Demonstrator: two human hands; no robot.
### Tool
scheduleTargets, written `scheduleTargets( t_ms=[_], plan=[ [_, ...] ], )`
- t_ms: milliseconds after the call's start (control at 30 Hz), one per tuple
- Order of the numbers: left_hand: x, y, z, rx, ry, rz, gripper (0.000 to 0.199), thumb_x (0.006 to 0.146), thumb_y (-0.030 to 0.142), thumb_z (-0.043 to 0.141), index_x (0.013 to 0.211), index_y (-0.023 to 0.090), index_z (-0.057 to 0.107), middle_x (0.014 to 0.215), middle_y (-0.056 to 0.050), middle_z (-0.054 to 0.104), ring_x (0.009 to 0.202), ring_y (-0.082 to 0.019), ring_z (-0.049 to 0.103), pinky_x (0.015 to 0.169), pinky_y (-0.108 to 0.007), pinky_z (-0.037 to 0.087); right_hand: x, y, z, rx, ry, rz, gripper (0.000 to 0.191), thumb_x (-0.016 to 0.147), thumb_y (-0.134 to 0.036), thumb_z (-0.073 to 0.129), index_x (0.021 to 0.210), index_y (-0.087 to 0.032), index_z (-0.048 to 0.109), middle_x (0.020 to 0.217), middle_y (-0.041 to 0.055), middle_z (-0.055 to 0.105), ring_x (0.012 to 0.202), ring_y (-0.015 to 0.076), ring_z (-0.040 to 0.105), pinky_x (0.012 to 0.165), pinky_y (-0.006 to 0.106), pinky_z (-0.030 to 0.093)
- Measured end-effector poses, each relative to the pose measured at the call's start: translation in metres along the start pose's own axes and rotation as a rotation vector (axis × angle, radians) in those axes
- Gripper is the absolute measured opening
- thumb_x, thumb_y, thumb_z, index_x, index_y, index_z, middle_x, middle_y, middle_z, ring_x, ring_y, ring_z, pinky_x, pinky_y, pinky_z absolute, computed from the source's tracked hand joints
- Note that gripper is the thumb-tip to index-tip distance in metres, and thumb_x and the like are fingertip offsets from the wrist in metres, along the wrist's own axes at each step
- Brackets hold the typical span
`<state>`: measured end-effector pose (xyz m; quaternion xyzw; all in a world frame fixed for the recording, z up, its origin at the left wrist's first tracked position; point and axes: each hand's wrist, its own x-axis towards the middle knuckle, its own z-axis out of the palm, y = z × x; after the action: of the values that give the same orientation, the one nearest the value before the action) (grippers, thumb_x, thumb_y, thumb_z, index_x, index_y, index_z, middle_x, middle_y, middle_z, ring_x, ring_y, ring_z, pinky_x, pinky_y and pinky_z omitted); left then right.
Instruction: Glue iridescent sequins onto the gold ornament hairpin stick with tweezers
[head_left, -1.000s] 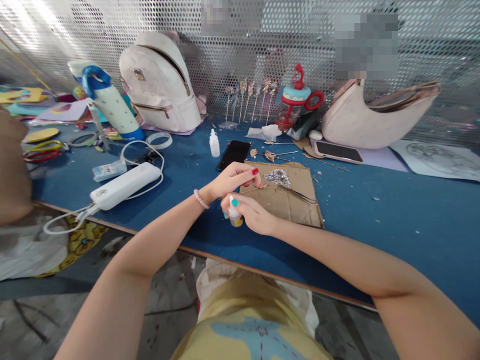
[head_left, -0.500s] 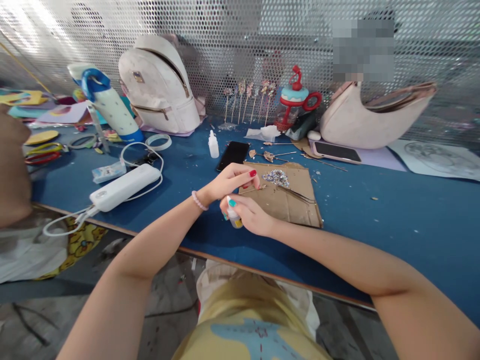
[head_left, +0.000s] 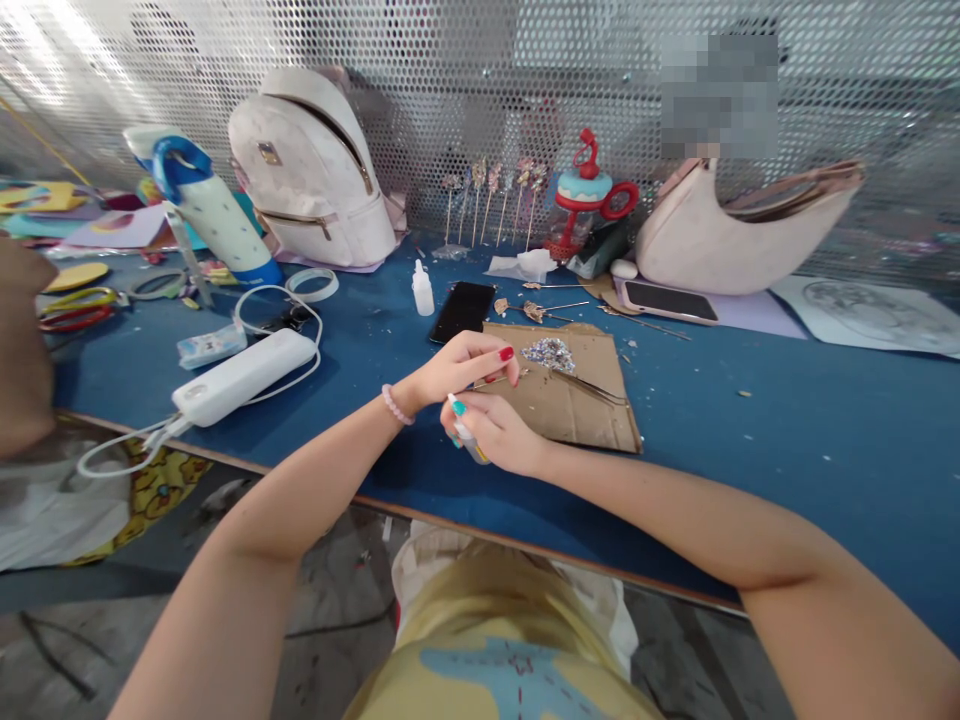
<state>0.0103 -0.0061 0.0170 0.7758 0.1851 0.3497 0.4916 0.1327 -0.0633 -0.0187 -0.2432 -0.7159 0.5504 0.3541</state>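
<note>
My right hand [head_left: 501, 432] is wrapped round a small white glue bottle [head_left: 471, 440], its nozzle pointing up and left. Just beyond it my left hand [head_left: 469, 366], with a bead bracelet at the wrist, has its fingers closed on a thin stick [head_left: 501, 380] whose tip shows past the fingertips. Both hands are at the left edge of a piece of cardboard [head_left: 592, 420]. A pile of shiny gems [head_left: 550, 353] lies on the cardboard, with tweezers [head_left: 589, 387] beside it.
Behind the hands are a black phone [head_left: 463, 308] and a second white bottle [head_left: 423, 290]. A white power bank [head_left: 244, 375] with cables lies left, near another person's arm [head_left: 22, 350]. Bags, a red-lidded cup [head_left: 583, 190] and upright decorated sticks stand along the mesh wall.
The glue bottle has tilted a little more in my right hand. My left hand has hardly moved, and the whole view has shifted slightly.
</note>
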Motion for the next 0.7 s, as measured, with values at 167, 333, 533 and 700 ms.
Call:
scheduleTargets(
  t_ms=[167,333,533,700],
  plan=[
    [-0.0011,0.0012,-0.0008,0.040,-0.016,-0.011,0.053,0.092,0.057,0.046,0.071,0.013,0.065,0.060,0.000,0.049,0.054,-0.008,0.038,0.053,-0.023,0.033,-0.0005,-0.0003,0.0008,0.006,0.008,-0.014,0.030,0.092,-0.032,0.038,0.069,-0.017,0.050,0.062,-0.0012,0.050,0.056,0.0094,0.044,0.054,0.024,0.037],
    [-0.0023,-0.0028,-0.0012,0.035,-0.027,-0.020,0.050,0.094,0.053,0.045,0.072,0.013,0.065,0.060,0.001,0.049,0.054,-0.007,0.037,0.052,-0.022,0.031,-0.0018,-0.0006,0.0014,0.021,0.020,-0.033,0.028,0.091,-0.029,0.038,0.069,-0.017,0.050,0.062,-0.0011,0.050,0.058,0.0097,0.045,0.055,0.023,0.038],
    [-0.0017,-0.0011,0.0001,0.044,-0.010,-0.023,0.051,0.093,0.053,0.046,0.067,0.013,0.063,0.060,0.001,0.050,0.053,-0.007,0.035,0.052,-0.022,0.031,-0.0027,-0.0005,0.0018,-0.010,0.010,-0.055,0.029,0.092,-0.031,0.037,0.070,-0.017,0.050,0.063,-0.0004,0.051,0.058,0.0098,0.045,0.056,0.024,0.039],
    [-0.0015,-0.0002,0.0002,0.082,-0.003,-0.026,0.051,0.093,0.052,0.046,0.063,0.013,0.061,0.059,0.001,0.051,0.052,-0.007,0.036,0.052,-0.021,0.031,-0.0031,0.0014,0.0015,-0.022,0.007,-0.091,0.030,0.094,-0.033,0.037,0.071,-0.017,0.051,0.064,0.0001,0.051,0.060,0.0106,0.045,0.056,0.024,0.039]
  ],
)
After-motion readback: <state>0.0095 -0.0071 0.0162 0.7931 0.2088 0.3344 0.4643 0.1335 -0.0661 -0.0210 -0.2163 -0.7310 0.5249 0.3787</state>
